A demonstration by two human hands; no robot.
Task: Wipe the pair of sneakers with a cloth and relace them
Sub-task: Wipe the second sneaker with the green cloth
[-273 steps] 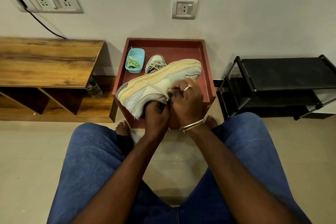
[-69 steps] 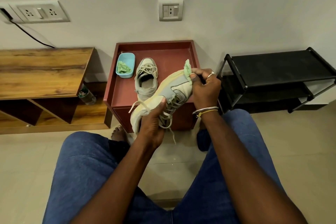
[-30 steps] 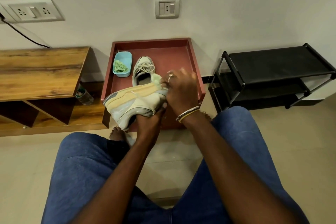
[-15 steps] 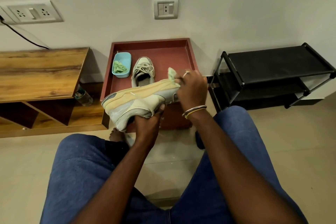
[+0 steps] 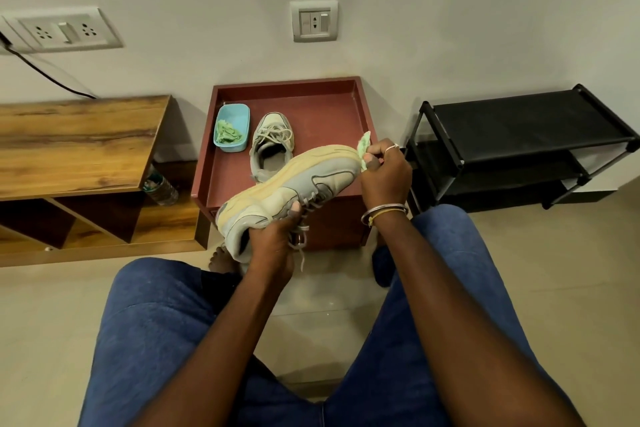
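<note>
A grey and cream sneaker (image 5: pixel 294 184) is held on its side above the front of the red tray table (image 5: pixel 332 121), toe pointing up and right. My left hand (image 5: pixel 273 239) grips it at the heel opening, thumb on the side, laces dangling below. My right hand (image 5: pixel 384 173) pinches a small green cloth (image 5: pixel 363 147) against the toe tip. The second sneaker (image 5: pixel 272 142) stands upright on the table with its laces in, partly hidden behind the held one.
A blue tub (image 5: pixel 232 128) with another green cloth sits at the table's back left. A wooden bench (image 5: pixel 76 142) with a bottle (image 5: pixel 161 185) beside it stands left, a black rack (image 5: pixel 519 146) right. My knees and a bare foot are below on the tiled floor.
My right hand has carried the cloth from the sneaker's middle out to its toe. The sneaker has tilted, toe rising to the right.
</note>
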